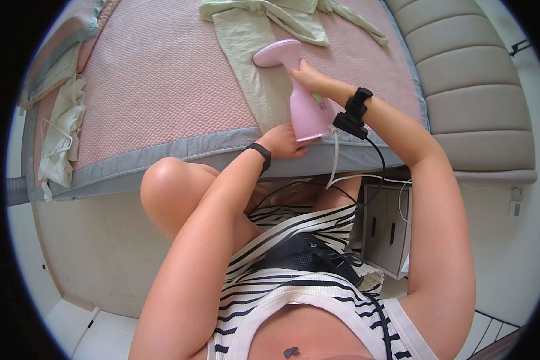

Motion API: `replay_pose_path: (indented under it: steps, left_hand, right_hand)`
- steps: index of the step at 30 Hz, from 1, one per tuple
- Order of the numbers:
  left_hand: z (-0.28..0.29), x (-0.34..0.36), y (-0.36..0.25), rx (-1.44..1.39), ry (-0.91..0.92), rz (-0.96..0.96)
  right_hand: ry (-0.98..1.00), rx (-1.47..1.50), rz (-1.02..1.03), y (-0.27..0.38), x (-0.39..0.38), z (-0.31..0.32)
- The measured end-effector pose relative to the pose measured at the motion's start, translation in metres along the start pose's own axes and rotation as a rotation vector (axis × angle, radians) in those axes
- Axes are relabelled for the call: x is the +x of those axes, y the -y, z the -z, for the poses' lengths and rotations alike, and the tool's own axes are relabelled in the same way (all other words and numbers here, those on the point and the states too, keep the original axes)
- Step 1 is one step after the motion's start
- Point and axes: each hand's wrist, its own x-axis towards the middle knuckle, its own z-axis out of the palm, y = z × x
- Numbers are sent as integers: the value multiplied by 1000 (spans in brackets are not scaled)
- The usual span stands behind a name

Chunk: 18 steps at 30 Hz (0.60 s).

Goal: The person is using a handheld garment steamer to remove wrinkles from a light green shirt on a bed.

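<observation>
My right hand (309, 77) is wrapped around the neck of a pink handheld garment steamer (309, 114). Its wide oval head (277, 53) lies over one long strip of a light green garment (243, 60) spread on the bed. At the bed's near edge my left hand (284, 143) is closed on the lower end of that strip, just beside the steamer's base. Some of its fingertips are hidden. From the steamer a white cord (335, 159) runs down over the bed edge. The garment's far part is bunched and leaves the top of the view.
A pink quilted bed cover (162, 84) with a grey border surrounds the garment. White cloth with a hanger (60, 135) lies at the left corner. A padded headboard (462, 72) stands at the right, a small bedside cabinet (375, 225) below it. A black cable hangs from my right wrist.
</observation>
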Motion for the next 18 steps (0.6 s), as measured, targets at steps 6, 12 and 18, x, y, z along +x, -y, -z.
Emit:
replay_pose_path:
  steps: [6, 12, 18]
  left_hand:
    - [5, 0, -2, -16, 31, 22]
    - [6, 1, -3, -25, -47, 8]
    - [6, 2, -3, -24, -22, 10]
  right_hand:
    - [-13, 11, -2, 11, -6, 3]
    - [23, 72, 22, 16, -9, 8]
    - [-42, 113, 57, 10, -12, 6]
